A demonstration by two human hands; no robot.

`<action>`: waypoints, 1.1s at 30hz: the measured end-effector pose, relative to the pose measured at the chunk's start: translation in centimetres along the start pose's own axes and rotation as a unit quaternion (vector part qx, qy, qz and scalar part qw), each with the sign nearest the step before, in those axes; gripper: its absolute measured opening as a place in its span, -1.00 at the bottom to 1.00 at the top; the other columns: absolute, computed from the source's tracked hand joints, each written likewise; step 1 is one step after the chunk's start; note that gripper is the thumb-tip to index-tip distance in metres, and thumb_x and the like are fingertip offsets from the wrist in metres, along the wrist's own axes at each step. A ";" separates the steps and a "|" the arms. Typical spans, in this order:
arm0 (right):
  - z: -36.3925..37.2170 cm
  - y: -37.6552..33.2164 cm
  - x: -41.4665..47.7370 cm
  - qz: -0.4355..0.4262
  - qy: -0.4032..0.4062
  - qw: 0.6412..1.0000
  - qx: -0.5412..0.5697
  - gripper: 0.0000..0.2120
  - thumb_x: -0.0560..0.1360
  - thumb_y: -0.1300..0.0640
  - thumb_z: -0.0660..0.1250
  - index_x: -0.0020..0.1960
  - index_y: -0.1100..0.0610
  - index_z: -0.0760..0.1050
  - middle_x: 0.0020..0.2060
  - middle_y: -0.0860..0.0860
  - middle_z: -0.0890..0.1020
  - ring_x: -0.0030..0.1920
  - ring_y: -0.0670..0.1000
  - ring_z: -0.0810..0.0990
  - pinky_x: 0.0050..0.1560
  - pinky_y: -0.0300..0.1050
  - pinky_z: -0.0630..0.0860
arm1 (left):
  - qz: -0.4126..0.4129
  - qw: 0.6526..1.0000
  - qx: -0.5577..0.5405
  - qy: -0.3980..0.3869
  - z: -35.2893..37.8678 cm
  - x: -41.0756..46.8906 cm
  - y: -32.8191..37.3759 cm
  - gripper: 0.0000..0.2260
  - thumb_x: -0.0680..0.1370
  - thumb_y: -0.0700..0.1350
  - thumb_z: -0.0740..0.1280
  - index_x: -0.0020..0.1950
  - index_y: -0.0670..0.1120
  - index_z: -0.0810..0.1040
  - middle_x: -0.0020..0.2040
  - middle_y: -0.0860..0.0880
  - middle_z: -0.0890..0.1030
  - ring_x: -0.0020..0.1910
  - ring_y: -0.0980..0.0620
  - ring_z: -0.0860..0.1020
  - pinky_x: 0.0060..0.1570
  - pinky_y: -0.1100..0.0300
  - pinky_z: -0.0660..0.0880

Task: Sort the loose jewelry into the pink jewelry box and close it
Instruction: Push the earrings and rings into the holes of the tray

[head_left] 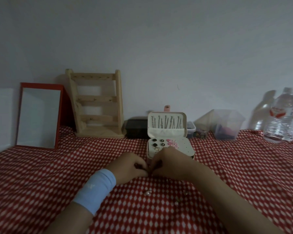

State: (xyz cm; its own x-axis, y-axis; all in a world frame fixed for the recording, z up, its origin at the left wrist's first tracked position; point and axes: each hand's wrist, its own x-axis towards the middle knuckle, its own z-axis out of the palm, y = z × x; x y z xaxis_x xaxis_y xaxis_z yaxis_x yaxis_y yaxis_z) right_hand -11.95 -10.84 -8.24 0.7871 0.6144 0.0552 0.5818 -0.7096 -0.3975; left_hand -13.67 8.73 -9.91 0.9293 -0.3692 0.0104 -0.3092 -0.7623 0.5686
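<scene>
Closely curled, left hand against right hand, fingertips meeting just short of pink jewelry box. Cannot tell what's pinched. Bottle label unreadable.

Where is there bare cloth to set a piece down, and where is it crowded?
Free: the cloth between the red-framed mirror and the left hand, and the cloth right of the pink jewelry box, before the clear tub and bottles. Crowded: the back row along the wall, and around the loose jewelry.
</scene>
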 end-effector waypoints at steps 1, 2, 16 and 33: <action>0.1 0.1 0.0 -0.003 0.016 1.000 0.013 -0.86 0.51 0.10 0.47 0.06 -0.01 0.71 -0.03 -0.15 0.71 -0.08 -0.24 0.62 0.04 -0.38 0.53 | -0.002 1.000 -0.021 0.010 -0.1 0.0 -0.1 -0.92 0.51 -0.05 0.43 -0.04 0.08 0.71 -0.10 0.22 0.67 -0.10 0.29 0.59 0.08 0.31 0.50; 0.1 0.2 -0.1 -0.005 0.038 0.999 0.030 -0.87 0.51 0.12 0.47 0.05 0.01 0.70 -0.04 -0.15 0.71 -0.11 -0.27 0.61 0.00 -0.42 0.52 | -0.006 0.999 -0.049 0.023 -0.3 0.0 -0.1 -0.92 0.52 -0.07 0.42 -0.05 0.09 0.71 -0.14 0.24 0.67 -0.13 0.31 0.59 0.04 0.33 0.50; 0.0 1.2 -0.6 -0.020 0.229 0.931 0.283 -0.88 0.42 0.24 0.54 -0.08 0.05 0.73 -0.17 -0.16 0.74 -0.18 -0.07 0.70 -0.11 -0.27 0.61 | -0.114 0.860 -0.496 0.039 0.5 0.5 1.5 -0.82 0.57 -0.09 0.34 0.06 -0.13 0.69 -0.17 -0.02 0.66 -0.32 0.10 0.52 -0.54 0.34 0.32; -0.9 0.9 -1.0 0.062 0.112 0.895 0.428 -0.78 0.63 0.11 0.31 -0.10 0.15 0.68 -0.30 0.01 0.68 -0.40 0.00 0.49 -0.48 -0.21 0.37 | 0.001 0.919 -0.348 0.187 0.4 0.5 2.0 -0.90 0.56 -0.24 0.36 -0.04 -0.12 0.67 -0.18 -0.10 0.71 -0.26 -0.09 0.68 -0.43 0.14 0.55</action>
State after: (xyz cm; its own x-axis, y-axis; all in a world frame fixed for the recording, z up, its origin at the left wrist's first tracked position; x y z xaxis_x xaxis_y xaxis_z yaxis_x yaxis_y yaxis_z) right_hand -12.02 -12.36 -7.85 0.9123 0.3956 0.1062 0.1922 -0.1844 -0.9639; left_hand -13.90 6.77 -9.09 0.9735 -0.0625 0.2199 -0.2279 -0.1884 0.9553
